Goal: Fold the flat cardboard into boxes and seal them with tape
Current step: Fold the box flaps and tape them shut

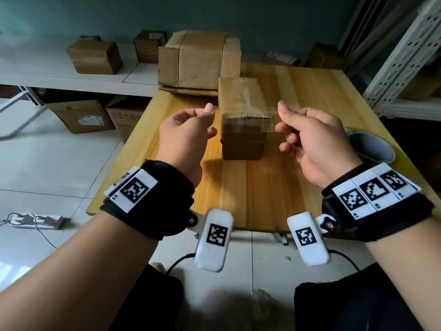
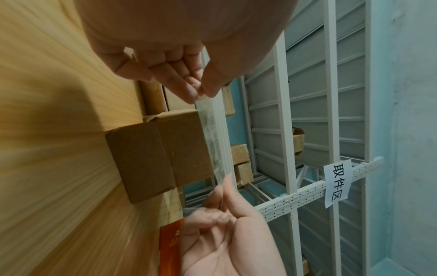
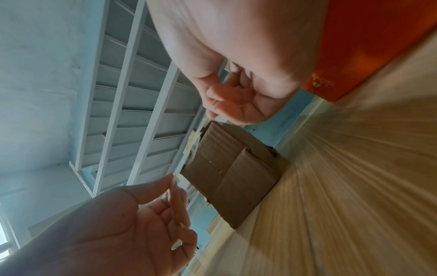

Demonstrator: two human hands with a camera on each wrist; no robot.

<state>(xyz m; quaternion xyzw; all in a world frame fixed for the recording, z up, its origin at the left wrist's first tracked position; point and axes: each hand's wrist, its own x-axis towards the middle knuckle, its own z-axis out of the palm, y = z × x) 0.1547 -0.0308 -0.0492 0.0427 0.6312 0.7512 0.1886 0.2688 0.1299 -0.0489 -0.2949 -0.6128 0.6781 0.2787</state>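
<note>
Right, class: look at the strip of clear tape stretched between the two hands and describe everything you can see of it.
The strip of clear tape is see-through and glossy, with faint streaks and wrinkles along it. It is cut free, with no roll attached, and pulled taut and flat. The left hand pinches one end between thumb and fingertips; the right hand pinches the other. It hangs in the air just above the near end of the small cardboard box on the wooden table, apparently not yet stuck down.

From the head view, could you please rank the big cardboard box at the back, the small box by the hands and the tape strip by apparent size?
1. big cardboard box
2. small box
3. tape strip, which sits nearer the camera yet looks smallest
</note>
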